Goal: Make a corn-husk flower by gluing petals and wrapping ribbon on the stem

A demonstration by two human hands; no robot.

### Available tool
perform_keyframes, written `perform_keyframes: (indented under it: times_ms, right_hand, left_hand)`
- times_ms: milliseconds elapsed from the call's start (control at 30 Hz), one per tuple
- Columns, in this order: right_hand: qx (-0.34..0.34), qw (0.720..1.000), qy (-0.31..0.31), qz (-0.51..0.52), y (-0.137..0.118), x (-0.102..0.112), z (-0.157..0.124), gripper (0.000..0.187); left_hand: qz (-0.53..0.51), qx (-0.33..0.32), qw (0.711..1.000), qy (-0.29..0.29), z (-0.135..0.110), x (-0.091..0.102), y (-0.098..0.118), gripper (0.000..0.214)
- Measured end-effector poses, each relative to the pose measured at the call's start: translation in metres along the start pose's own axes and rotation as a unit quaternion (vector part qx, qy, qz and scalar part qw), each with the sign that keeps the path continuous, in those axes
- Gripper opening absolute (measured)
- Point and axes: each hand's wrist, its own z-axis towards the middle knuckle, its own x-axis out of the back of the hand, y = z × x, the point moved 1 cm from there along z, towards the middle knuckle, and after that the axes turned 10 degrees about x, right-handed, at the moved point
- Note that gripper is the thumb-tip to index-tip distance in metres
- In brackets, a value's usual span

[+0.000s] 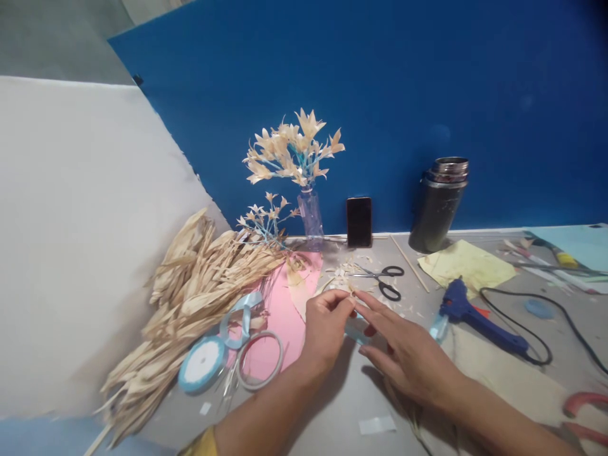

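Observation:
In front of me, over the middle of the table, my left hand (327,320) is closed in a pinch. A small pale piece, apparently dried husk (351,290), shows at its fingertips, mostly hidden. My right hand (403,351) has its fingers stretched out, with the index fingertip against that piece and the thumb held apart below. A light blue strip (357,334) shows between the hands; I cannot tell whether either touches it. Just beyond the fingers lie black-handled scissors (382,275) among pale scraps (354,269).
Left: dried husks (204,285), blue ribbon roll (203,364), tape ring (260,383), pink sheet (285,304). Behind: husk flowers (289,149) in a clear bottle (310,218), phone (359,221), dark flask (437,209). Right: blue glue gun (484,323) with cord, yellow sheet (468,263), red-handled tool (582,405).

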Motion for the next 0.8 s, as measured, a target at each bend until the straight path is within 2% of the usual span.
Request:
perform_keyframes:
  times_ms: [133,300,467,567,667,800]
  right_hand:
    - [0.01,0.998,0.043,0.044,0.0,0.005,0.002,0.057]
    - [-0.01,0.99,0.083,0.117,-0.005,0.014,0.007,0.04]
    - [-0.139,0.949,0.142,0.244,-0.01,0.022,0.012,0.026]
    - [-0.195,0.932,0.182,0.244,-0.01,0.026,0.014,0.021]
    - [-0.219,0.927,0.214,0.218,-0.006,0.027,0.013,0.02]
    - [-0.212,0.939,0.234,0.133,0.0,0.024,0.01,0.019]
  left_hand:
    - [0.006,-0.008,1.0,-0.006,0.001,0.001,-0.001,0.015]
    - [-0.016,0.0,1.0,-0.005,0.002,0.003,-0.001,0.015]
    - [-0.025,0.01,0.999,-0.042,-0.002,0.002,0.005,0.018]
    - [-0.036,0.025,0.997,-0.057,-0.006,-0.001,0.005,0.016]
    - [-0.064,0.05,0.994,-0.071,-0.008,-0.003,0.002,0.015]
    - [-0.096,0.073,0.99,-0.071,-0.007,-0.004,0.0,0.016]
